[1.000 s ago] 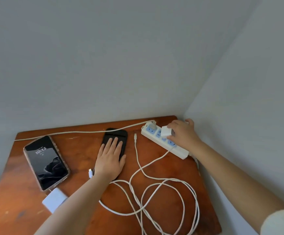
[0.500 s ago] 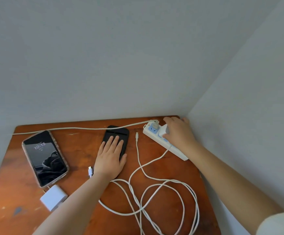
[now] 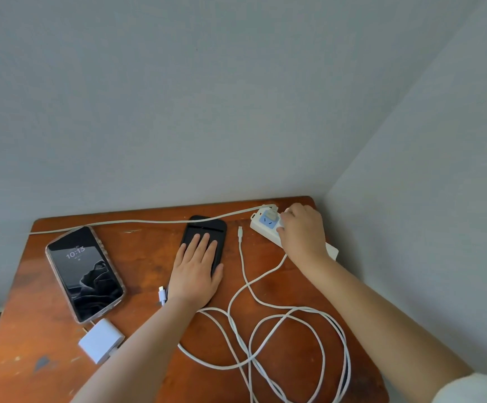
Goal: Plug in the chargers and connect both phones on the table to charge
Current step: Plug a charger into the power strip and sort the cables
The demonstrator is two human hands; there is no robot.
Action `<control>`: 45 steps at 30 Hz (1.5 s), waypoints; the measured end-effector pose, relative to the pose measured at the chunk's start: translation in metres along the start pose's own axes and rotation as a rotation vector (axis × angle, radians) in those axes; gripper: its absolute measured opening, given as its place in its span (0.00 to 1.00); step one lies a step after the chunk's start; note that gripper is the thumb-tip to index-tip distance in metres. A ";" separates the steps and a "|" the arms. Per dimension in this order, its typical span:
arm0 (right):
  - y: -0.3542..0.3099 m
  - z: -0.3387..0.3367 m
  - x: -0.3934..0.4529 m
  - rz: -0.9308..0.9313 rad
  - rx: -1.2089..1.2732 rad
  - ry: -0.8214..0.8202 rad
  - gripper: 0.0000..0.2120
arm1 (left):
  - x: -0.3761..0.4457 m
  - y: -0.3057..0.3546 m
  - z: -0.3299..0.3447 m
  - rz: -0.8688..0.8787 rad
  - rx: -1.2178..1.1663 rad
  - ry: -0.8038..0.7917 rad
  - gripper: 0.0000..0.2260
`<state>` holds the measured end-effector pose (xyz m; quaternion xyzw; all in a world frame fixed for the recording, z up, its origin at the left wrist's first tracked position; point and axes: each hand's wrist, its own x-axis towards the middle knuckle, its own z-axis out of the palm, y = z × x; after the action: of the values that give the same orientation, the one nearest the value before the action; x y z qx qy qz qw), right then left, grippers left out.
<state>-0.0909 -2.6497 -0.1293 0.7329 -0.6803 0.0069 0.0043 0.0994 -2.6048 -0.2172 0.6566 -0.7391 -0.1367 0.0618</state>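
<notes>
Grey walls meet in a corner behind a scuffed reddish-brown wooden worktop (image 3: 155, 242), where a white power strip (image 3: 265, 228) with blue sockets lies at the far right. The right hand (image 3: 303, 231) is curled over the strip, seemingly pressing a white charger into it, though the fingers hide the charger; the left hand (image 3: 195, 271) lies flat, fingers spread, on a dark phone (image 3: 204, 225). A second phone (image 3: 85, 271), lit and showing 10:13, lies at left, a white charger block (image 3: 101, 340) just beside its near end, with looped white cables (image 3: 280, 338) in front
</notes>
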 end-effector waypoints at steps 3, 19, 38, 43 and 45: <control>-0.002 0.004 -0.014 0.021 0.026 0.020 0.18 | 0.001 -0.001 0.001 0.000 0.003 0.005 0.25; 0.007 0.007 0.005 -0.021 -0.042 -0.035 0.17 | 0.000 0.000 0.001 -0.006 0.008 0.004 0.25; 0.012 -0.004 0.007 -0.044 -0.007 -0.092 0.18 | -0.001 0.001 -0.001 -0.010 -0.002 -0.006 0.25; 0.011 0.005 -0.007 -0.008 -0.002 -0.089 0.18 | 0.000 0.002 -0.001 0.001 0.024 -0.025 0.25; 0.013 0.001 0.002 -0.027 -0.003 -0.099 0.18 | 0.001 0.001 -0.001 -0.005 0.012 -0.013 0.24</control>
<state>-0.1033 -2.6529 -0.1301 0.7415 -0.6696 -0.0305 -0.0284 0.0985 -2.6058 -0.2163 0.6578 -0.7388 -0.1368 0.0525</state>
